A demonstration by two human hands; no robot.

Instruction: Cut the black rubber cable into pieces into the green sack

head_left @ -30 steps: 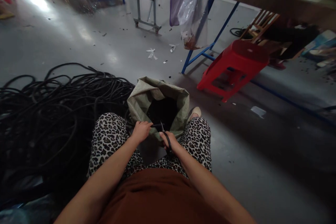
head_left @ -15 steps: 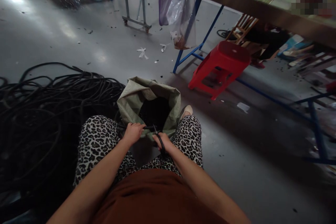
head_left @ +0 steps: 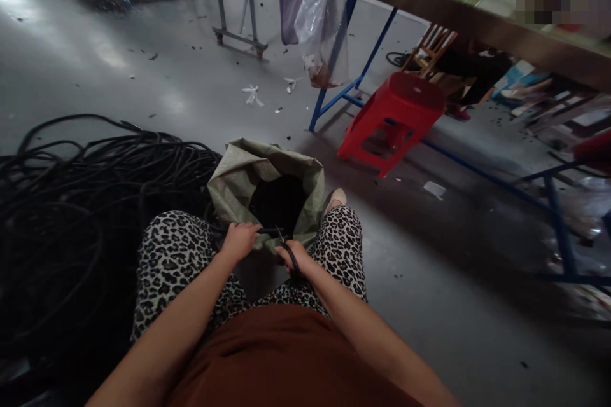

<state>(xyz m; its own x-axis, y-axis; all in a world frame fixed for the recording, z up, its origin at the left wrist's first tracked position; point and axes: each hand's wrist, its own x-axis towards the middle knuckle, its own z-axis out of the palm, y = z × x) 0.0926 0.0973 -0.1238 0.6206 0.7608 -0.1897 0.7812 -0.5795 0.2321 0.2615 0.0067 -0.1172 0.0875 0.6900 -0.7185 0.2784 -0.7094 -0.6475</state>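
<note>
My left hand [head_left: 240,241] is closed around a black rubber-like cord [head_left: 270,231], whose end sticks out to the right over the sack. In my right hand [head_left: 293,255] is a pair of scissors [head_left: 292,261] with dark handles, fingers wrapped round them. The scissor blades meet the cord near its free end. Below the hands' far side, an olive woven sack [head_left: 233,175] stands open between my knees, with dark contents that I cannot make out. A large tangled heap of black cord [head_left: 109,172] lies on the floor at my left.
A red plastic stool [head_left: 396,117] stands at front right, beside a long table [head_left: 429,3] on blue legs. A clear plastic bag [head_left: 322,19] hangs from the table's end. Further off is a grey wheeled frame [head_left: 233,6]. A person sits behind the table. Scraps litter the floor.
The whole view has shifted slightly, so surroundings appear a little further left. Both hands keep nearly the same pose, with the cord and scissors still held over the sack.
</note>
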